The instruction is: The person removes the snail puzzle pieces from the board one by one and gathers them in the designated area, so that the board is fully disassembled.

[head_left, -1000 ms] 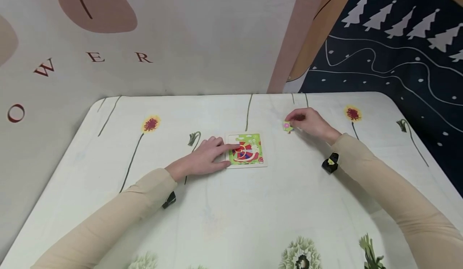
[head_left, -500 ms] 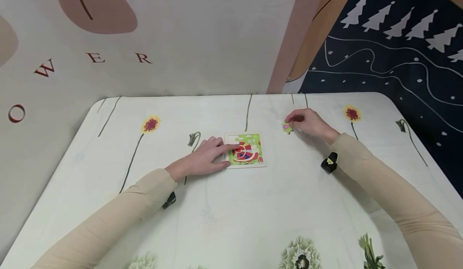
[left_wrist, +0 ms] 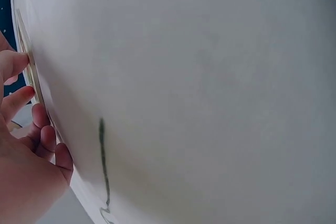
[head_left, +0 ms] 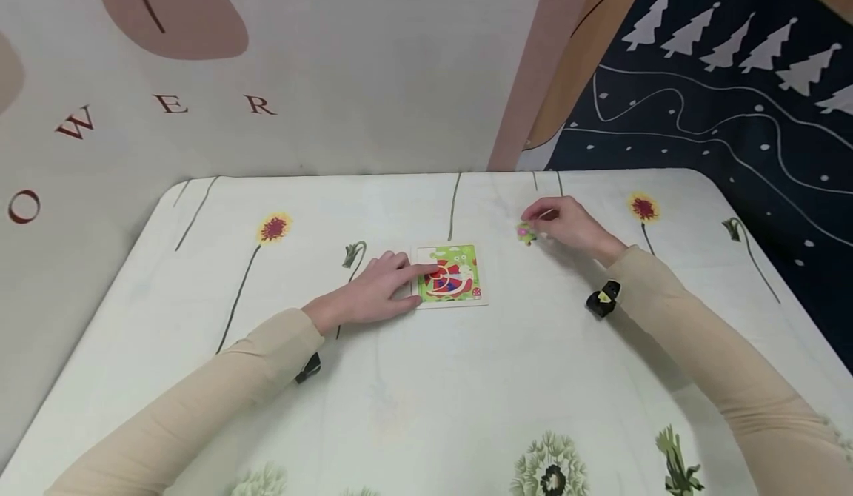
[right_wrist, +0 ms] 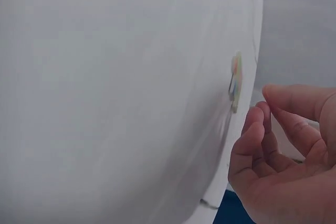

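A square picture puzzle (head_left: 460, 295) in green, red and purple lies mid-table. My left hand (head_left: 376, 289) rests at its left side, index finger straight across the picture and thumb at the lower left corner. In the left wrist view the puzzle (left_wrist: 32, 72) shows edge-on beside the fingers. Further right, my right hand (head_left: 569, 222) has its fingertips pinched at the edge of a small green puzzle piece (head_left: 525, 233) with a pink spot. The right wrist view shows the piece (right_wrist: 237, 82), blurred and edge-on, left of the curled fingers of my right hand (right_wrist: 283, 145).
A white cloth (head_left: 426, 392) printed with flowers and stems covers the table. A pale wall hanging (head_left: 373, 74) rises behind its far edge, and a dark one with white trees (head_left: 713, 111) stands at the right. Black cameras (head_left: 603, 299) sit under both wrists.
At the right fingertips the puzzle piece has turned, its pink spot shifting to the left. The left hand stays on the puzzle. The whole head view has shifted slightly.
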Motion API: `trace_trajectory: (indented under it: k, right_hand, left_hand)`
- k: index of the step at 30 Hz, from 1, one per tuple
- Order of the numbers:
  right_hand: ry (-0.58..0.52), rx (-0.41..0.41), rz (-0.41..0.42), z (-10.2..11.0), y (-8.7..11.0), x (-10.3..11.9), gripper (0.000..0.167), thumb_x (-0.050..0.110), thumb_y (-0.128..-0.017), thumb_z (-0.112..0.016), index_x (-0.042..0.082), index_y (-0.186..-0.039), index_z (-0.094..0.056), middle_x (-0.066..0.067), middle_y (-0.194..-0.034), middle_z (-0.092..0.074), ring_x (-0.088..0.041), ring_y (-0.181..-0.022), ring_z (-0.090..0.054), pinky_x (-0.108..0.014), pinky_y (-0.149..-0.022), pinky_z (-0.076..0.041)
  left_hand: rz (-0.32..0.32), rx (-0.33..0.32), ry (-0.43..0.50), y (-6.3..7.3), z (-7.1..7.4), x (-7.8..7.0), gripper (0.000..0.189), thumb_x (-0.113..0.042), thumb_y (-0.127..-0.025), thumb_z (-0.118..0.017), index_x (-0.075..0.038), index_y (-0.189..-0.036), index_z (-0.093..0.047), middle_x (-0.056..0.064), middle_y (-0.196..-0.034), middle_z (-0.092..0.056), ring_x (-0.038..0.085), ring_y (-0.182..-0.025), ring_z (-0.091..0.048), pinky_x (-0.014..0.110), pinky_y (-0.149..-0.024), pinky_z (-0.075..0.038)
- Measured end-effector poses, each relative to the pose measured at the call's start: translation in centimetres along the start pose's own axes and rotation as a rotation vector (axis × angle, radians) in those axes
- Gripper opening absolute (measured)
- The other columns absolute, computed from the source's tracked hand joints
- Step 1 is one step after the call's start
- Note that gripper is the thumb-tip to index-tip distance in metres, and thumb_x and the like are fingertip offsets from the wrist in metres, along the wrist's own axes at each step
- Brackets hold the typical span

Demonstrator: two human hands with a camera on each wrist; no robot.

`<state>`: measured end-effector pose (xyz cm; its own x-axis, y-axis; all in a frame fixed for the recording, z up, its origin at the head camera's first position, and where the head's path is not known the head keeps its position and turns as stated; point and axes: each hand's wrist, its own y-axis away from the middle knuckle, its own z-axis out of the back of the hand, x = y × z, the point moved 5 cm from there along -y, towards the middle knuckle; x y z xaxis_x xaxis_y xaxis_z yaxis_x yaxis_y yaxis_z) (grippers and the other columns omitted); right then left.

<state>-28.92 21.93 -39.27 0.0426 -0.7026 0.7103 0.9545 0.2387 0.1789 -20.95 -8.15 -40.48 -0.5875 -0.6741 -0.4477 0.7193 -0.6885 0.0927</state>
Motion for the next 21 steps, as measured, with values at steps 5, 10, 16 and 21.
trace_trajectory:
  k: [5, 10, 16, 21]
  right_hand:
    - [-0.030, 0.013, 0.022, -0.4, 0.1, 0.7, 0.024, 0.011, -0.098, -0.061, 0.000, -0.118, -0.067, -0.020, -0.119, -0.063, -0.030, -0.104, -0.057, -0.023, -0.079, -0.044]
    - [-0.046, 0.023, 0.057, -1.1, 0.0, 1.6, 0.022, 0.006, -0.097, -0.060, -0.001, -0.116, -0.068, -0.021, -0.118, -0.064, -0.030, -0.102, -0.058, -0.022, -0.077, -0.045]
    - [-0.037, 0.031, 0.092, -1.9, 0.0, 2.6, 0.021, 0.004, -0.097, -0.058, -0.002, -0.115, -0.069, -0.020, -0.118, -0.066, -0.029, -0.102, -0.060, -0.021, -0.078, -0.046]
    - [-0.035, 0.051, 0.105, -2.5, -0.1, 3.0, 0.022, 0.004, -0.097, -0.057, -0.002, -0.115, -0.068, -0.020, -0.117, -0.066, -0.028, -0.102, -0.060, -0.022, -0.077, -0.046]
  left_hand:
    - [-0.009, -0.003, 0.019, -0.2, 0.0, -0.3, 0.055, -0.026, -0.093, -0.066, -0.020, -0.146, -0.051, 0.003, -0.097, -0.051, 0.017, -0.090, -0.037, 0.030, -0.077, -0.029]
    - [-0.027, -0.015, 0.030, -0.7, 0.1, -0.8, 0.054, -0.027, -0.093, -0.066, -0.020, -0.146, -0.053, 0.004, -0.096, -0.051, 0.017, -0.088, -0.037, 0.030, -0.077, -0.028]
    - [-0.043, -0.016, 0.042, -1.2, -0.1, -1.2, 0.052, -0.029, -0.094, -0.065, -0.022, -0.144, -0.054, 0.003, -0.097, -0.052, 0.017, -0.088, -0.037, 0.030, -0.077, -0.027]
    - [-0.045, -0.001, 0.045, -1.5, -0.4, -1.3, 0.051, -0.030, -0.094, -0.065, -0.024, -0.144, -0.054, 0.003, -0.096, -0.051, 0.017, -0.087, -0.037, 0.031, -0.076, -0.027]
